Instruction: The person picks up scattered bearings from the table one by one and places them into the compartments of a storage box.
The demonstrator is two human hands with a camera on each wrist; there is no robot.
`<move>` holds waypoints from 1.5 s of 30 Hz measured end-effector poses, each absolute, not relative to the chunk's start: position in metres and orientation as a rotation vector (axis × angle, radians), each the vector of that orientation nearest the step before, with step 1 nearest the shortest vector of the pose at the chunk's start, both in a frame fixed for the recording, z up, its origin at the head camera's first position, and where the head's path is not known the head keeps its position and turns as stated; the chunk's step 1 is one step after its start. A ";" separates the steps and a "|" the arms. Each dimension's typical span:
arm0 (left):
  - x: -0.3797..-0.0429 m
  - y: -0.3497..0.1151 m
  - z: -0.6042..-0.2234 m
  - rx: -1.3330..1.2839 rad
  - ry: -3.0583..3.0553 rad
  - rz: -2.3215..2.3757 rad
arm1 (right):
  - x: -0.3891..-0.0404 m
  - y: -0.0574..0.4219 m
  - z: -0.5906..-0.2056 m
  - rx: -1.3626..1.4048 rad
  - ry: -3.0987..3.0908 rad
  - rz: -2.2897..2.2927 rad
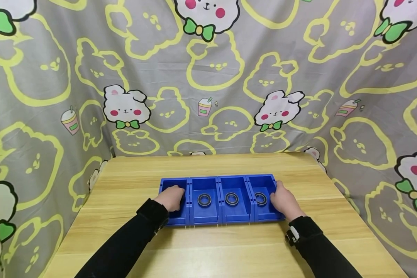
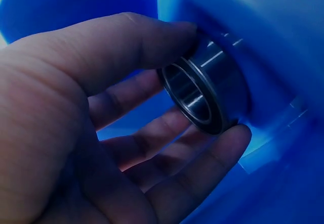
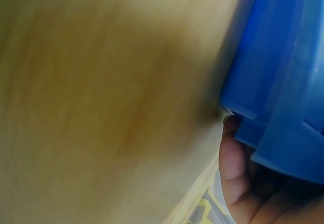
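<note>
Several blue plastic bins stand joined in a row on the table. Inside the leftmost bin [image 1: 176, 221] is my left hand [image 1: 170, 198]. Its thumb and fingers hold a dark-edged metal ball bearing [image 2: 225, 82] by the rim, close to the bin wall; in the head view this bearing is hidden. My right hand [image 1: 285, 201] grips the outer side wall of the rightmost bin [image 1: 264, 180], its fingers [image 3: 234, 166] curled at the bin's edge. One bearing lies flat in each other bin: a left one [image 1: 209, 200], a middle one [image 1: 236, 199] and a right one [image 1: 256, 199].
The light wooden table [image 1: 208, 251] extends around the row of bins. A grey patterned curtain [image 1: 226, 88] hangs behind the table and along both sides.
</note>
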State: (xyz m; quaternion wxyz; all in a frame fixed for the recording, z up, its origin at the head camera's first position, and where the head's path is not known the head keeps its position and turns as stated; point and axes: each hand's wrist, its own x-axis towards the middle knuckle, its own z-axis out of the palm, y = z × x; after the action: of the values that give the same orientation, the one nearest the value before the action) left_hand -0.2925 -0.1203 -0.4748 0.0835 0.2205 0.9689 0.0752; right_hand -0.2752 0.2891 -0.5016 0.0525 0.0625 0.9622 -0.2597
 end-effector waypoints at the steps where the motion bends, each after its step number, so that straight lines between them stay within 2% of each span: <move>1: -0.292 -0.120 -0.475 0.658 2.894 0.222 | -0.275 0.289 -0.501 0.186 2.930 -0.787; 22: -0.282 -0.121 -0.474 0.632 2.913 0.254 | -0.275 0.287 -0.503 0.180 2.925 -0.793; 45: -0.258 -0.139 -0.439 0.627 3.059 0.452 | -0.275 0.289 -0.502 0.181 2.933 -0.790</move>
State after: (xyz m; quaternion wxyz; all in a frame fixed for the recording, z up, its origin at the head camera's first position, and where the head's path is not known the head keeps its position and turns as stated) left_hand -0.2585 -0.1391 -0.4388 -0.0068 0.1986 0.9695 0.1434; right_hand -0.2749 0.2888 -0.5024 0.0494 0.0593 0.9627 -0.2594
